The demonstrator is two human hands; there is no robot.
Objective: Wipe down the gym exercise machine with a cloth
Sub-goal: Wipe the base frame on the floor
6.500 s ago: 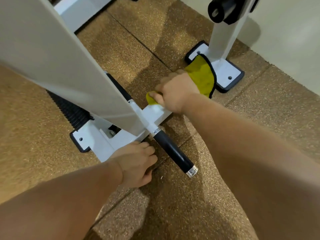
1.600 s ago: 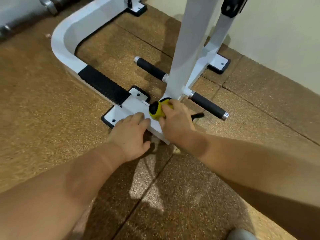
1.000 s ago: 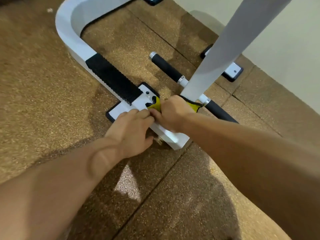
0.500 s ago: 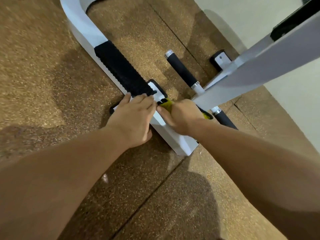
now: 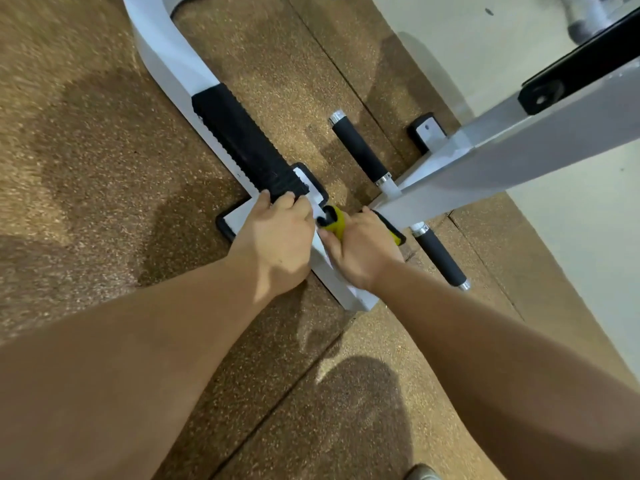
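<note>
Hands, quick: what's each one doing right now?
Left hand: open, resting on the white machine base.
Right hand: closed, holding the yellow cloth.

**Speckled floor under a pale wall**

The floor (image 5: 86,150) is covered with brown speckled mats, grainy like cork. Thin dark seams (image 5: 277,412) run between the mats in slanted lines. At the upper right a plain cream wall (image 5: 485,46) meets the floor. Soft dark shadows (image 5: 363,393) lie on the mats, with brighter patches (image 5: 277,74) between them.
</note>
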